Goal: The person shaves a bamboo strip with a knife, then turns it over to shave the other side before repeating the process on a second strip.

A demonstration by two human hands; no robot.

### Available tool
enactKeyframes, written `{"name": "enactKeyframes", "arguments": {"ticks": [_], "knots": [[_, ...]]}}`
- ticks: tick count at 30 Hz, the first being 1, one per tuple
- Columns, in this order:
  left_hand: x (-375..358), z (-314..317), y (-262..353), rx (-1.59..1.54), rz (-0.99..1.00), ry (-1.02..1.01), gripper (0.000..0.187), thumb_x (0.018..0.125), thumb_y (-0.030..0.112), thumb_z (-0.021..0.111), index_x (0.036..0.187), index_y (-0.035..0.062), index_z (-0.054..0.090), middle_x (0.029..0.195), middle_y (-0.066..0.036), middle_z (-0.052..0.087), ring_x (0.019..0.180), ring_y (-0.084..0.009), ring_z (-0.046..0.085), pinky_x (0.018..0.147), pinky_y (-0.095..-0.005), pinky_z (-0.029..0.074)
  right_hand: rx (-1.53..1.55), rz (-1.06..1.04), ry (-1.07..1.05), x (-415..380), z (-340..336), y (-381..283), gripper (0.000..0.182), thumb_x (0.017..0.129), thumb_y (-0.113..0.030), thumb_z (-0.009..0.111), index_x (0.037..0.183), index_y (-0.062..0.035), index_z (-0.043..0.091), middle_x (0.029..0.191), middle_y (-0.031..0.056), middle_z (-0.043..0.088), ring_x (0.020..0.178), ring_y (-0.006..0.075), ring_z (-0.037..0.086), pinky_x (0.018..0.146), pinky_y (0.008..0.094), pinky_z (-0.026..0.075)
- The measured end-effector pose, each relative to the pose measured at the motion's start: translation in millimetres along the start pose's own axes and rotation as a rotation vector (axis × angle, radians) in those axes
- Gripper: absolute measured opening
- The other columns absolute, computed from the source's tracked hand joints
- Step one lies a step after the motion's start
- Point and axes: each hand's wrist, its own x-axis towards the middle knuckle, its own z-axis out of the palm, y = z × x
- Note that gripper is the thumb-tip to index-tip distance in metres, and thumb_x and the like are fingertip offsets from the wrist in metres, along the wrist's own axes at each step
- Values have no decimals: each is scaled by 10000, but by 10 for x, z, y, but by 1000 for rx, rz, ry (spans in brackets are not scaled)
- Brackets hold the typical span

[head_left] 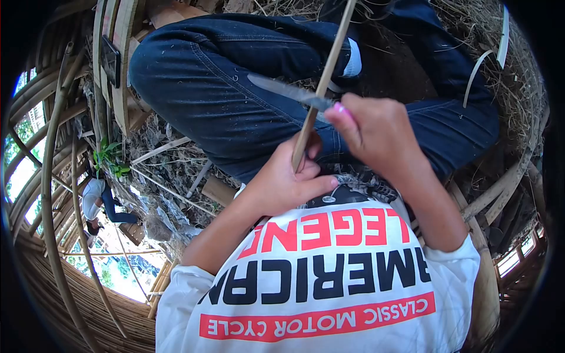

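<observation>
Strip: as it slants up from the lap and runs out at the top of the view, the long wooden strip (336, 50) crosses in front of the folded legs, its lower end in the left hand.
Left hand: here it is, the left hand (288, 182) low on the strip, close to the shirt, fingers curled around the wood and the thumb sticking out to the side. That grip is closed on the strip.
Right hand: and over on the other side, the right hand (376, 126) has its fingers wrapped around the pink handle (343, 113) of the knife (282, 89), a firm closed grip, just above and beside the left hand.
Knife: the blade lies across the strip, its tip pointing off toward the left thigh; whether the edge bites into the wood, I cannot tell.
Clothes: dark blue jeans (194, 70) on the bent legs, and a white shirt (353, 282) with red and black lettering filling the bottom.
Left side: a phone (111, 61) sits on pale slats (120, 106) near the knee, with a green plant (107, 157) below it in the view.
Background: another person (94, 197) in a pale top and blue trousers shows beyond the curved poles (48, 170).
Ground: dry straw (465, 26) spreads past the legs.
</observation>
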Motion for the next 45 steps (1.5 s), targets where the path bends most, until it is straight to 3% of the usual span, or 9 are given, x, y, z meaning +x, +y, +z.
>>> {"name": "enactKeyframes", "arguments": {"ticks": [4,7,11,15,17,22,37,39,45], "knots": [[-10,15,-15,48,8,23,402,789,-29,699,934,88,342,635,103,271,504,34,281,482,-159,231,89,290,-34,151,-165,105,432,916,-417,570,700,-57,668,528,165,561,508,361,591,485,439,462],[9,36,5,58,2,22,396,779,0,711,927,76,352,599,101,272,496,25,282,478,-178,232,54,46,-60,22,-70,-46,470,923,-459,533,724,-54,665,558,171,582,532,372,597,511,441,476],[-16,46,30,44,-30,23,406,784,-17,709,955,84,356,645,93,286,505,31,280,482,-165,217,115,237,-32,210,-193,124,458,911,-468,543,757,-61,684,580,170,596,573,373,614,539,446,488],[-31,51,-1,63,-16,7,414,780,-18,712,941,93,347,609,108,260,495,27,280,485,-173,223,155,50,-53,79,-81,-31,467,925,-446,538,737,-44,684,575,168,588,546,349,608,506,416,471],[-1,74,36,24,-37,35,414,779,-24,709,941,94,347,610,106,262,497,27,281,488,-172,223,213,330,-43,217,-159,140,468,920,-437,546,721,-33,672,575,178,585,552,356,613,515,420,479],[-37,40,-37,10,-1,23,377,768,22,712,933,59,375,606,89,283,498,7,289,484,-194,240,179,33,-35,-40,37,-74,498,915,-472,540,689,-45,661,543,141,587,494,322,593,467,381,457],[4,117,132,104,-57,79,405,765,33,724,999,24,394,702,47,327,520,-11,298,482,-199,266,12,24,86,96,-110,134,454,884,-468,588,681,-62,607,528,128,572,489,311,599,460,370,467],[-29,146,106,90,13,69,414,758,33,728,1010,21,398,757,31,344,531,-14,305,480,-199,270,-26,-104,61,30,-80,-22,449,892,-451,587,679,-57,616,517,133,564,485,306,600,451,366,462],[-14,149,160,139,-27,96,442,745,37,736,1029,18,398,768,26,345,533,-16,309,480,-200,276,53,-2,54,76,-83,41,474,891,-481,571,684,-58,626,540,129,586,504,315,607,470,389,477]]}}
